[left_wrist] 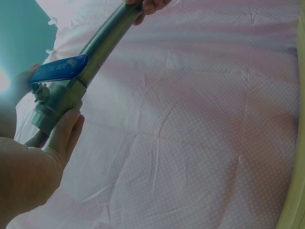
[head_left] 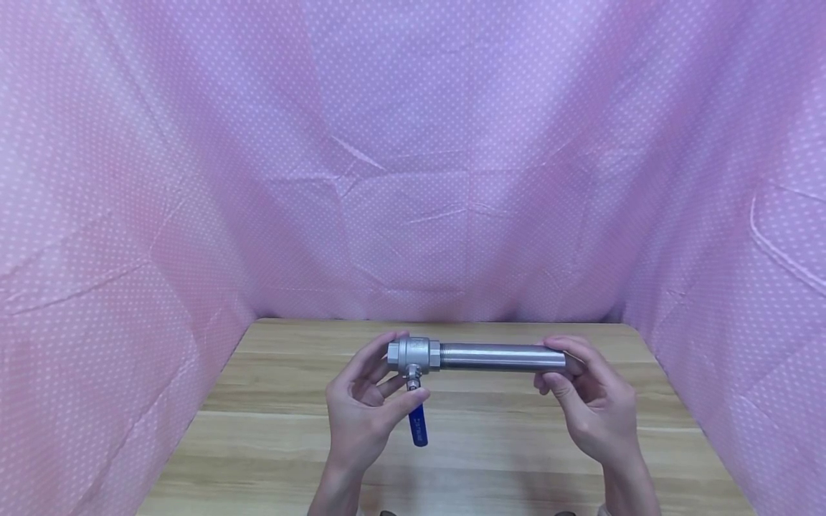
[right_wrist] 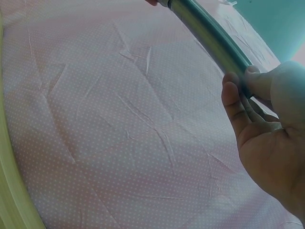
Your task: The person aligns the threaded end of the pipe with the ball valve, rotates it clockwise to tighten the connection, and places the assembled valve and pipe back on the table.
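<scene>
Above the pale wooden table, the left hand curls its fingers around a stubby cast-metal ball valve with a glossy blue lever handle hanging down. Screwed into it, a smooth, brushed steel pipe runs rightward to the right hand, which grips its far end. Only the left wrist view shows lettering on the handle; dotted pink cloth surrounds everything.
</scene>
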`<state>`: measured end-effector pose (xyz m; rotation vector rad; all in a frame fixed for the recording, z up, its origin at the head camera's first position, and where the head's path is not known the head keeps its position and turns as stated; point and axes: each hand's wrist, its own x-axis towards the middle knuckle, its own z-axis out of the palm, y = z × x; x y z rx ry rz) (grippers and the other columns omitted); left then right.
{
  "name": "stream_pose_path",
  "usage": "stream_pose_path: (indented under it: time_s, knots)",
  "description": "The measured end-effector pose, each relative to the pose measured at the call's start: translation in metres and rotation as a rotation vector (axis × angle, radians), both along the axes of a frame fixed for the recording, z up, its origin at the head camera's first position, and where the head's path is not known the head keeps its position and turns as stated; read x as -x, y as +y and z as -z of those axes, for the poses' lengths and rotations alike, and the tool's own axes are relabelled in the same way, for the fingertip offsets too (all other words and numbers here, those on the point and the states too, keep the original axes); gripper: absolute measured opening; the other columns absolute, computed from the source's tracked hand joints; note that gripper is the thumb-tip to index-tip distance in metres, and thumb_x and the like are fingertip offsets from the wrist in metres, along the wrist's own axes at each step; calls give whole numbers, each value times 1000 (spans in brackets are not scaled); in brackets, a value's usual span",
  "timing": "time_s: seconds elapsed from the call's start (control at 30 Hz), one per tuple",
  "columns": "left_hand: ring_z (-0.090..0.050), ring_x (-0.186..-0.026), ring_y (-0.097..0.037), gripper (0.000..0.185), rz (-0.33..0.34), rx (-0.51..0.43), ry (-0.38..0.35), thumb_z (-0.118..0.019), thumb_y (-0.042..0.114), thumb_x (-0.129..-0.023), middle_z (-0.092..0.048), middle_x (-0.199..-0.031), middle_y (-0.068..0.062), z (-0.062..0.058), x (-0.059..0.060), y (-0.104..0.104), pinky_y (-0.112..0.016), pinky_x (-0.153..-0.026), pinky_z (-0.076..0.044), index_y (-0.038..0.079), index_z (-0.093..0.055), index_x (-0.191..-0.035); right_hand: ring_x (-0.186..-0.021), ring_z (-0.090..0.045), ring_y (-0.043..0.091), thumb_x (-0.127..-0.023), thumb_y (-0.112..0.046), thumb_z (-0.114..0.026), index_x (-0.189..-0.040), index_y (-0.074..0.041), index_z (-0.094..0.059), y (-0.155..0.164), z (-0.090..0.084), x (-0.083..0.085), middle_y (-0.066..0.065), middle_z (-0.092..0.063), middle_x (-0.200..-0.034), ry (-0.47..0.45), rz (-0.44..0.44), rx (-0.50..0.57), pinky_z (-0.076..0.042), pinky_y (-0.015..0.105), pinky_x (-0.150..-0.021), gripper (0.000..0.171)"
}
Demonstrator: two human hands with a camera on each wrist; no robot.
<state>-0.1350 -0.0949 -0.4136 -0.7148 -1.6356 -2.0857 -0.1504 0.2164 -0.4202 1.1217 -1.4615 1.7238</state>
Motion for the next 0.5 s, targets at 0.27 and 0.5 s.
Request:
stream_pose_path:
  time_s: [0.27,0.5]
  knots:
    - [-78,-131,-20,78,2,0,-5,-85,-25,-78,-75,-150,-7,0,-1,0,-41,-103,-73,-15,-57,-151,-89,-77,15,-95,30,-64,-130,38,-51,0,0,1,17,-75,-125,-6,47,-10,-68,20,-75,38]
    - [-78,-132,-19,79,10,-3,-6,-85,-25,-78,-75,-151,-7,-1,-1,0,-41,-104,-73,-18,-55,-151,-78,-74,13,-102,22,-63,-127,36,-56,1,2,0,13,-77,-89,-17,121,-20,-61,21,-64,30]
